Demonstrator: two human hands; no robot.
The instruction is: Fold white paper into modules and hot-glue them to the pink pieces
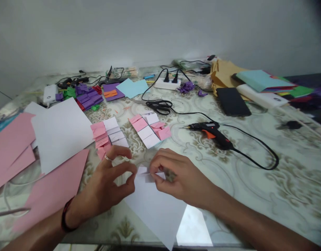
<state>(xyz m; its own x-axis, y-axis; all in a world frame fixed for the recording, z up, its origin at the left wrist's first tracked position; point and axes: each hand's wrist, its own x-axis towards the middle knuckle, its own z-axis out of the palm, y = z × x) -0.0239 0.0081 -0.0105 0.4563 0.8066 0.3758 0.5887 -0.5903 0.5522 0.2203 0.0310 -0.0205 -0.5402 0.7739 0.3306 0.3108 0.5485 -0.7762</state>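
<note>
My right hand (173, 170) pinches a small folded piece of white paper (150, 178) between thumb and forefinger. To its left, my left hand (116, 174) has thumb and forefinger pressed together beside the same piece; what they hold, if anything, is hidden. It wears a ring and a dark wristband. Beneath both hands a white sheet (160, 209) lies at an angle. Just beyond the hands are small folded pink and white papers (116, 134) in rows, and a pink and white checkered group of folded papers (147, 132).
At right lies a black glue gun (214, 132) with its cord. Black scissors (159, 106), a white power strip (167, 83) and a dark phone-like slab (233, 101) sit farther back. Pink sheets (56, 184) and a large white sheet (62, 132) cover the left.
</note>
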